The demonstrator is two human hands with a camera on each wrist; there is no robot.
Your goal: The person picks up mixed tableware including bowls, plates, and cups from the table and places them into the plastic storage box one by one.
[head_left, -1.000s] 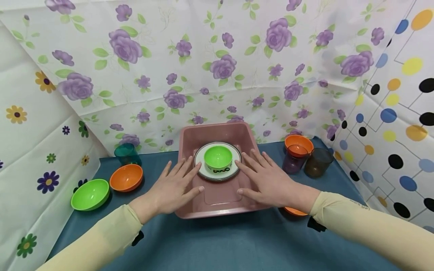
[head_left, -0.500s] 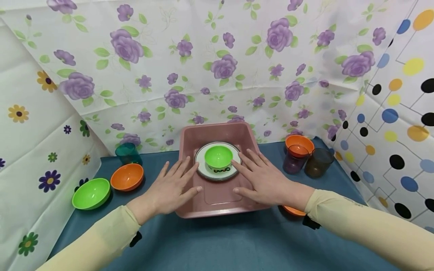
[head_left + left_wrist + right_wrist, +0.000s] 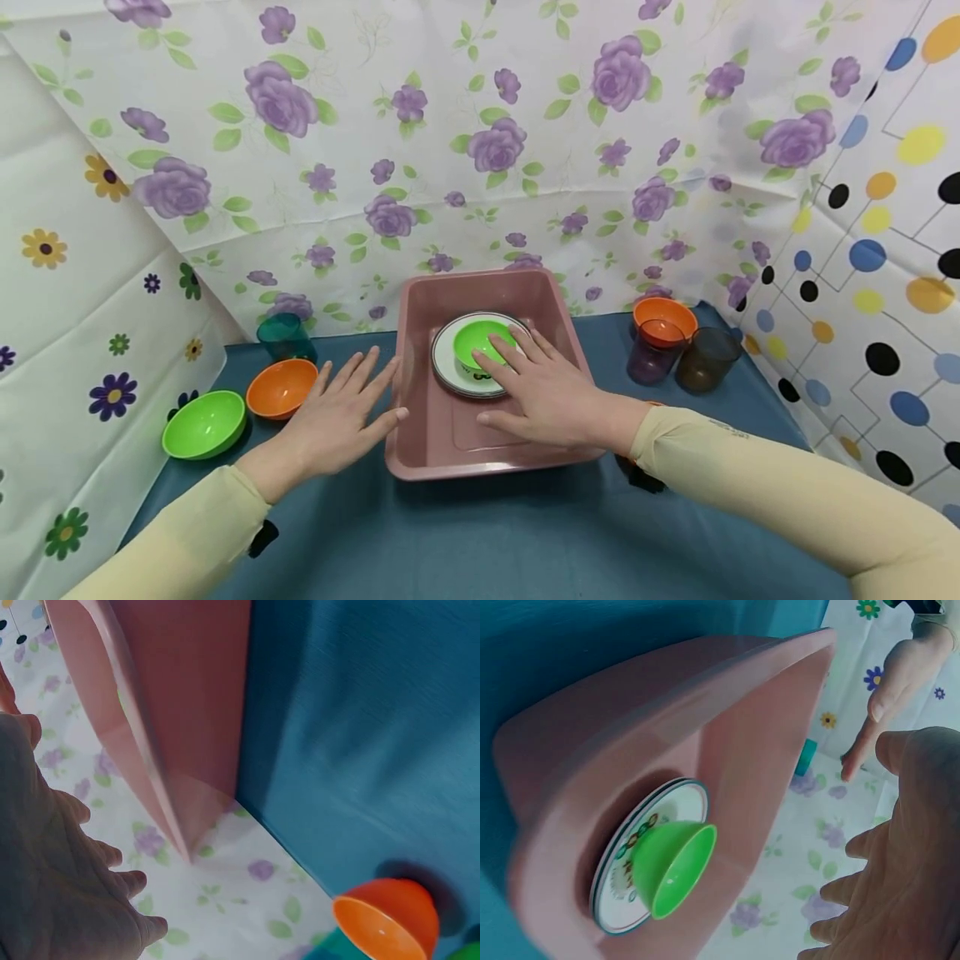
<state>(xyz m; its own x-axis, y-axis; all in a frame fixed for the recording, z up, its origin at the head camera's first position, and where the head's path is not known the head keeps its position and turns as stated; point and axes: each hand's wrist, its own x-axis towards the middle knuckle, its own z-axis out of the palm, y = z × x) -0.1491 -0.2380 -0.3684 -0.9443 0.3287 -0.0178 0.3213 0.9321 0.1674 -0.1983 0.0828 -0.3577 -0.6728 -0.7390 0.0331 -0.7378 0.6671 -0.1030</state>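
My right hand [image 3: 551, 392], fingers spread, hovers over the pink plastic tub [image 3: 480, 460]. Its fingertips overlap the small green bowl [image 3: 474, 337] in the head view; in the right wrist view the hand is apart from that bowl [image 3: 673, 866]. The bowl sits on white dark-rimmed plates [image 3: 615, 904], stacked inside the tub. Outside the tub's left wall, my left hand [image 3: 330, 417] is held in the air with fingers straight and spread, holding nothing. Its nearest bowl is an orange one [image 3: 279, 390] on the table, partly behind its fingers.
On the left stand a larger green bowl [image 3: 202, 427] and a teal cup [image 3: 287, 337]. To the tub's right are an orange bowl [image 3: 666, 318], a purple cup [image 3: 651, 358] and a dark brown cup [image 3: 705, 362]. Another orange item is mostly hidden under my right wrist. Flowered sheets hang behind the table.
My left hand has moved left, from over the tub's edge to outside it. My right hand has shifted left until its fingers overlap the green bowl. The dishes have stayed put.
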